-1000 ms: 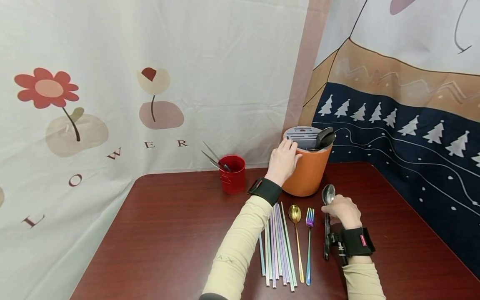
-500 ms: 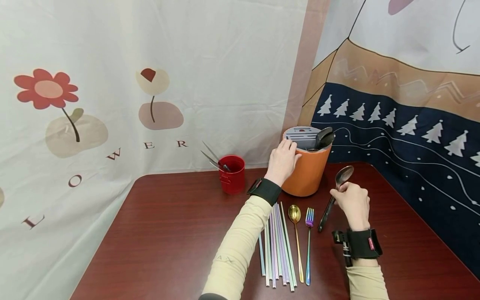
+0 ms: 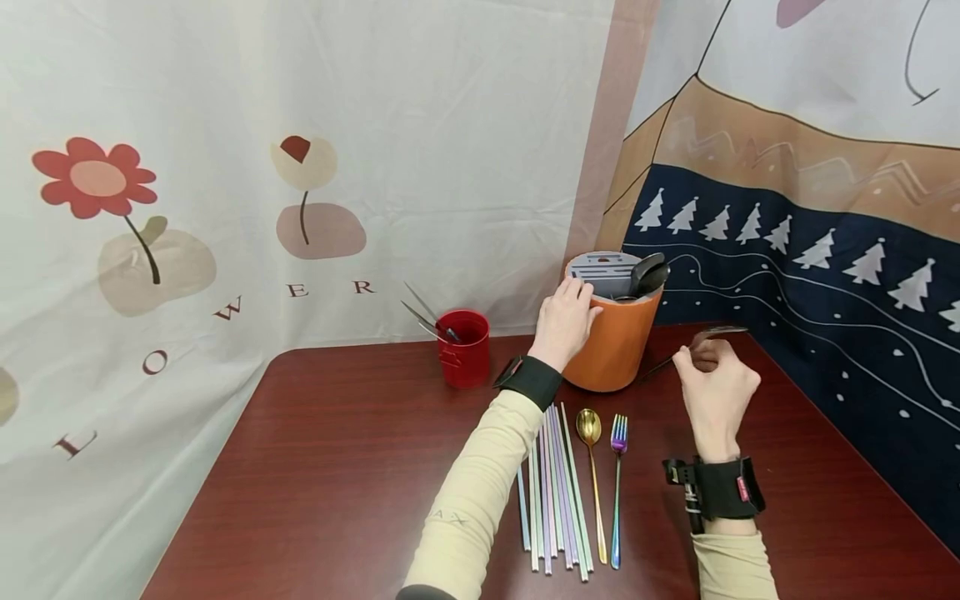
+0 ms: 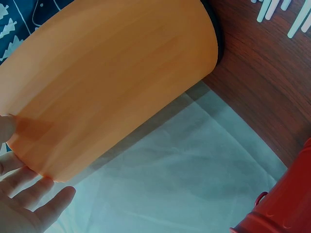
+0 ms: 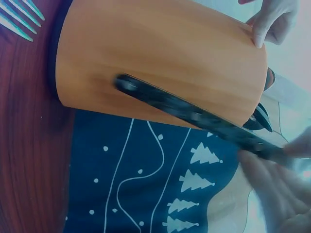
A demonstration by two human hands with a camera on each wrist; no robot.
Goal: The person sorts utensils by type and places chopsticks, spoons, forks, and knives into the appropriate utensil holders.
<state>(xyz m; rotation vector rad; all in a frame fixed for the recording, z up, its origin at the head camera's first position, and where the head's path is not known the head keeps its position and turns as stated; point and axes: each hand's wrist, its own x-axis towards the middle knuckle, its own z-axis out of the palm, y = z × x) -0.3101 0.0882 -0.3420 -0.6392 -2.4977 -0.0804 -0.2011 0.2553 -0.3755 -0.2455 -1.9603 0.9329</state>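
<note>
At the back of the table stands an orange knife and utensil holder (image 3: 611,354) with a grey slotted top. My left hand (image 3: 564,325) grips its rim, the thumb on the outer wall. Dark-headed utensils (image 3: 649,277) stick out of the holder's right side. To the right, my right hand (image 3: 717,396) pinches a spoon with a dark handle (image 5: 184,110) and a metal bowl, held up off the table. The spoon lies nearly level, its bowl pointing right and its handle end toward the holder. In the right wrist view the handle crosses in front of the orange wall.
A red cup (image 3: 465,354) with a few thin metal utensils stands left of the holder. Several pastel chopsticks (image 3: 555,500), a gold spoon (image 3: 590,429) and a rainbow-coloured fork (image 3: 618,437) lie in front. Printed cloth (image 3: 795,275) hangs behind the table.
My right hand has lifted the spoon from the table, moved it up and right, and turned it from upright toward level. The left hand has stayed on the holder's rim.
</note>
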